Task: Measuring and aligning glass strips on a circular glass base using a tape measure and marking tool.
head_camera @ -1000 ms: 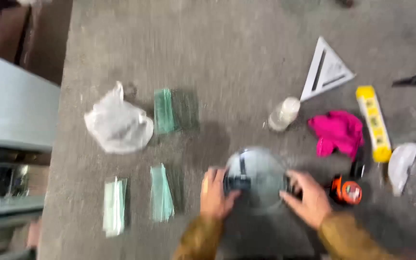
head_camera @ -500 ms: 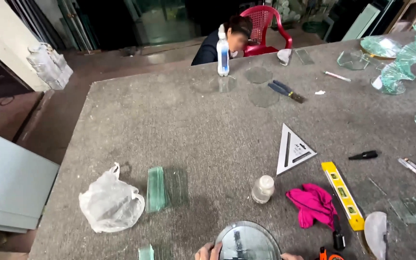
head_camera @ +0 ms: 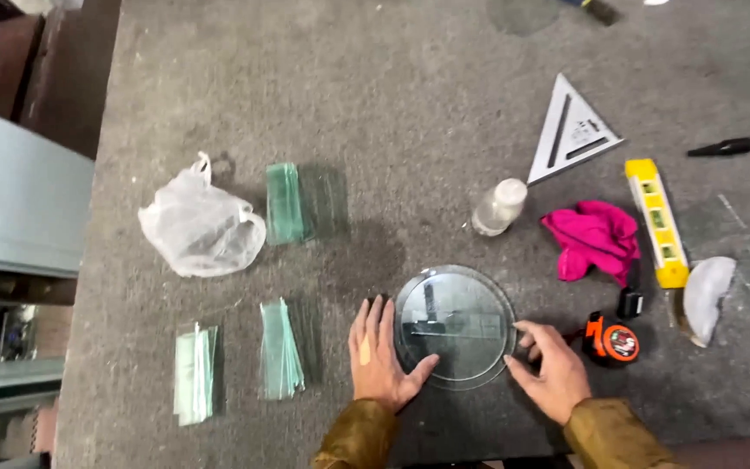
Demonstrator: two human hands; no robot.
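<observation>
Fingers (head_camera: pixel 381 323) beside glass disc (head_camera: pixel 455 326), tape measure (head_camera: pixel 613 340) near

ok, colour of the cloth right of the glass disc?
Bright pink cloth, clearest in the head view.

Two hands, the left hand (head_camera: pixel 381 359) and the right hand (head_camera: pixel 552 372), touch one round glass disc (head_camera: pixel 455 326). Left of the hands are three stacks of glass strips (head_camera: pixel 281 351) and one plastic bag (head_camera: pixel 196 227). Right of them are one tape measure (head_camera: pixel 614 340), one pink cloth (head_camera: pixel 594 239), one yellow level (head_camera: pixel 655 220), one small bottle (head_camera: pixel 499 207) and one triangle square (head_camera: pixel 571 130).
</observation>
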